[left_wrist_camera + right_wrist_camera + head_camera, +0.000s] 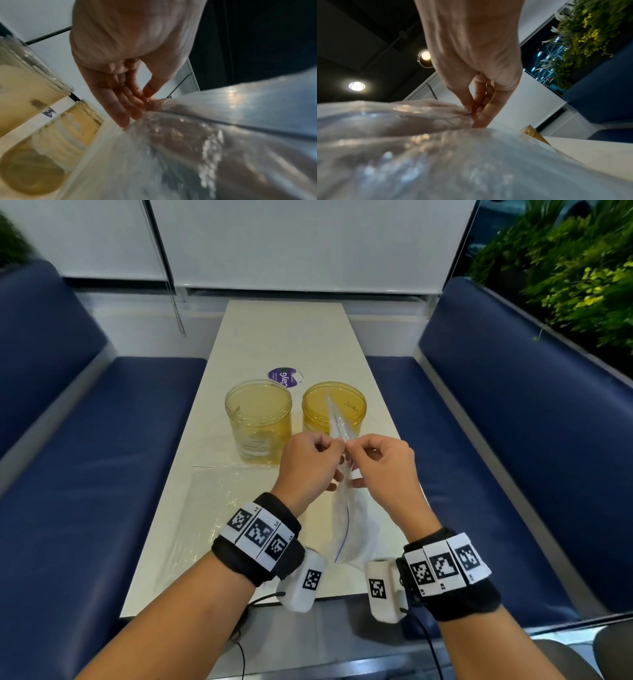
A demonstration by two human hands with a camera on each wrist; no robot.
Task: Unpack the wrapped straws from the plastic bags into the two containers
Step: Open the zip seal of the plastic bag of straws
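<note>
Two yellow see-through jars stand side by side on the white table (284,337): the left jar (258,419) and the right jar (334,409). Wrapped straws (337,419) stick up out of the right jar, in front of my hands. I hold a clear zip-top plastic bag (352,522) above the table's near part. My left hand (310,463) and my right hand (382,463) both pinch its upper edge, fingertips close together. In the wrist views the bag (214,142) (419,155) fills the lower frame. What is inside the bag cannot be made out.
A flat clear plastic bag (202,508) lies on the table at the near left. A purple round sticker (286,377) sits behind the jars. Blue bench seats (102,457) (496,422) flank the table; plants (565,268) at the right.
</note>
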